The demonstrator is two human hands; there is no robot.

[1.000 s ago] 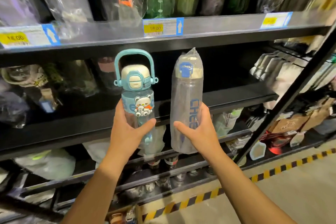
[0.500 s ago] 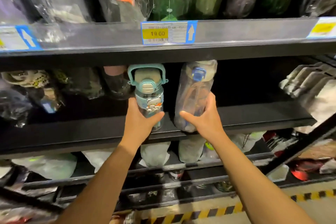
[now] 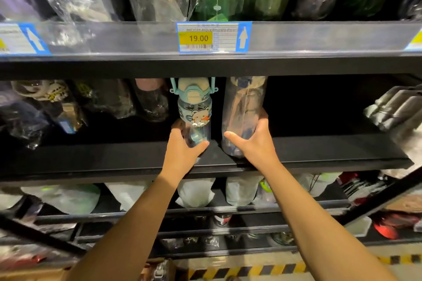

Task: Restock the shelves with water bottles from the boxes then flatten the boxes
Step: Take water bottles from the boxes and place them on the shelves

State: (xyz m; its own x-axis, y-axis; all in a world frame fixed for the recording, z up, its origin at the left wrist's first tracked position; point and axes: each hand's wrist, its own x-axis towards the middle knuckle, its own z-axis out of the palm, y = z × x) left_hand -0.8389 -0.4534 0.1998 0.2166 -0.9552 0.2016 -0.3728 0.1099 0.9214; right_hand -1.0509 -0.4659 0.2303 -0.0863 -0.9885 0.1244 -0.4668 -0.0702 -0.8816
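My left hand (image 3: 182, 153) grips the lower part of a small teal-lidded bottle (image 3: 194, 107) with a bear sticker. It stands upright at the front of the black middle shelf (image 3: 114, 159). My right hand (image 3: 255, 143) holds a taller clear bottle (image 3: 244, 107) wrapped in plastic, just to the right of the small one, its base on the same shelf. The upper shelf's edge hides the tops of both bottles. No boxes are in view.
Wrapped bottles (image 3: 109, 98) fill the middle shelf's left side; its right part is dark, with metal flasks (image 3: 395, 109) at the far right. The upper shelf carries a 19.00 price tag (image 3: 214, 37). Lower shelves hold bagged bottles (image 3: 196, 191). Striped floor tape (image 3: 251, 269) runs below.
Both hands have pushed the two bottles forward, from held in front of the shelf to standing inside the middle shelf. The camera has moved closer to the shelf.
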